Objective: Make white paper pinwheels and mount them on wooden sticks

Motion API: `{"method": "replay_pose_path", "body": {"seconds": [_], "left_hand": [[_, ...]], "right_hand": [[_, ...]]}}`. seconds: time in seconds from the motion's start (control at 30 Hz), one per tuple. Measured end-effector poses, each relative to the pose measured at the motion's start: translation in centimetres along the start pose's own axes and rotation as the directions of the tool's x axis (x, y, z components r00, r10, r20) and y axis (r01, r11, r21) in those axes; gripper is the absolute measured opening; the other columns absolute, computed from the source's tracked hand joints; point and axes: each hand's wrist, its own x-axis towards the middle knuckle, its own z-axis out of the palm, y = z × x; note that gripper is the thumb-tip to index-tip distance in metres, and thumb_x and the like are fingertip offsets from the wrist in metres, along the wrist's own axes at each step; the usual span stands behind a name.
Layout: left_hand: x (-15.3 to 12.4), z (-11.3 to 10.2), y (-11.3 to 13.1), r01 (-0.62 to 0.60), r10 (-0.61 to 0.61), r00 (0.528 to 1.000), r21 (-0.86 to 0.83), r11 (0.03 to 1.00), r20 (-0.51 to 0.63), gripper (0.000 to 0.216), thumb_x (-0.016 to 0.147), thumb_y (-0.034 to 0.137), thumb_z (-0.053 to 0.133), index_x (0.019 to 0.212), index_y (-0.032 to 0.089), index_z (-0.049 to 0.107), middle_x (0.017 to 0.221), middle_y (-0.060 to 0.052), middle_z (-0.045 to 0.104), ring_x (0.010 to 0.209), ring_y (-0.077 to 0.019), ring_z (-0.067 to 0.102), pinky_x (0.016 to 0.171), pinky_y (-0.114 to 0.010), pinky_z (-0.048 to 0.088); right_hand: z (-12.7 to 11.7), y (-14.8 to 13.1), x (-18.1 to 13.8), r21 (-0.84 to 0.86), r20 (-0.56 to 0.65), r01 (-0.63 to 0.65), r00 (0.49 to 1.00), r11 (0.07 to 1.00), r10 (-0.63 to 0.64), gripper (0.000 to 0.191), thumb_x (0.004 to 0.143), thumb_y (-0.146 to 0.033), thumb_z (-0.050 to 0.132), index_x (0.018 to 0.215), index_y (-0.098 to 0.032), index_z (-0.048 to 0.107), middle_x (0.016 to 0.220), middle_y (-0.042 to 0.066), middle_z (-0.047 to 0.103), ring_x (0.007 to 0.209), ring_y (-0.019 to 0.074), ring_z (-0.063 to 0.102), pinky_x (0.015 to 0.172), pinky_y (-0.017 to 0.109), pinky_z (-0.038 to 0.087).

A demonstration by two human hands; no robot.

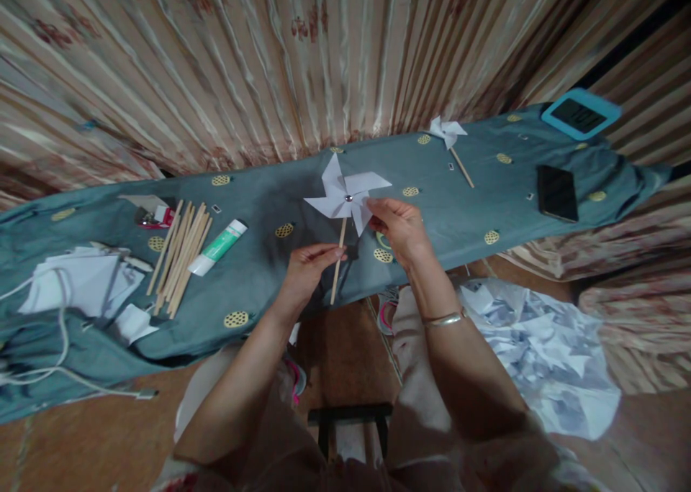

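A white paper pinwheel (335, 183) with a shiny round pin at its centre is held up over the middle of the cloth-covered table. Its wooden stick (338, 272) points down toward me. My left hand (306, 272) pinches that stick between thumb and fingertips, below the blades. On the other side, my right hand (398, 226) is closed at the edge of a right-hand blade, thumb and fingers touching the paper. A second pinwheel (447, 132) lies on the table at the back right.
Left on the green cloth (264, 276) are several wooden sticks (186, 254), a glue tube (219, 247), a small pin box (154, 213), paper sheets (80, 283) and a white cable (65, 334). Rightward are a phone (558, 192) and blue clock (581, 114). A bag of paper pinwheels (545, 355) rests below.
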Motion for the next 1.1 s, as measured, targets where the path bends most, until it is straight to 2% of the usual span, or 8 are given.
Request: {"method": "replay_pose_path", "body": {"seconds": [0.5, 0.83, 1.1], "left_hand": [[-0.1, -0.1, 0.1, 0.003, -0.003, 1.000, -0.018, 1.000, -0.010, 0.028, 0.056, 0.038, 0.086, 0.074, 0.018, 0.078, 0.074, -0.005, 0.077, 0.073, -0.0184, 0.071, 0.082, -0.031, 0.053], [-0.1, -0.1, 0.0, -0.022, 0.022, 1.000, -0.007, 1.000, -0.003, 0.026, 0.058, 0.038, 0.085, 0.074, 0.018, 0.078, 0.074, -0.005, 0.077, 0.074, -0.0188, 0.070, 0.080, -0.031, 0.053], [0.3, -0.4, 0.2, -0.018, 0.016, 0.999, -0.040, 0.999, -0.038, 0.030, 0.055, 0.040, 0.087, 0.074, 0.018, 0.079, 0.075, -0.005, 0.077, 0.073, -0.0177, 0.070, 0.080, -0.030, 0.052]], "right_hand": [[0.7, 0.2, -0.4, 0.048, 0.021, -0.095, 0.995, 0.994, 0.094, 0.037, 0.048, -0.048, 0.088, 0.057, -0.021, 0.065, 0.055, -0.004, 0.061, 0.054, 0.0090, 0.054, 0.057, 0.024, 0.043], [1.2, -0.2, -0.8, 0.087, 0.040, -0.204, 0.979, 0.975, 0.201, 0.042, 0.039, -0.047, 0.091, 0.056, -0.020, 0.064, 0.052, -0.005, 0.062, 0.052, 0.0071, 0.055, 0.054, 0.021, 0.041], [1.2, 0.1, -1.4, 0.077, 0.072, -0.234, 0.971, 0.969, 0.229, 0.040, 0.046, -0.050, 0.089, 0.062, -0.019, 0.068, 0.060, -0.002, 0.067, 0.056, 0.0084, 0.058, 0.057, 0.022, 0.044]]}}
